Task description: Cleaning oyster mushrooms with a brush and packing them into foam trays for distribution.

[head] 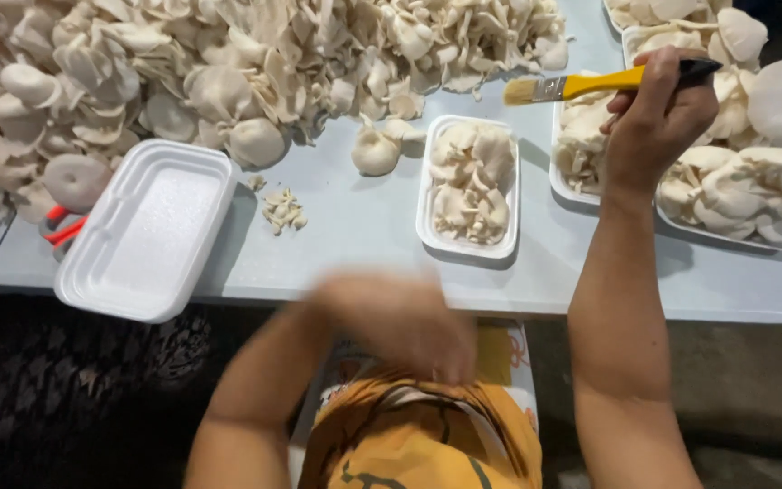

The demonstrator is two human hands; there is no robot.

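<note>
Right hand (658,113) is closed on yellow-handled brush (590,85), bristles pointed left | filled mushroom tray (469,186) lies nearer it | left hand (400,321) blurred, grip cannot be told

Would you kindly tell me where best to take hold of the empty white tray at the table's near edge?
Probably by the near long rim of the empty tray, coming from below the table edge: that rim overhangs the edge, leaving room for fingers underneath, and nothing lies inside.

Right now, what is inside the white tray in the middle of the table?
The middle tray holds pale oyster mushrooms, piled so they cover its bottom; whatever lies beneath them is hidden. The left tray is bare inside.
</note>
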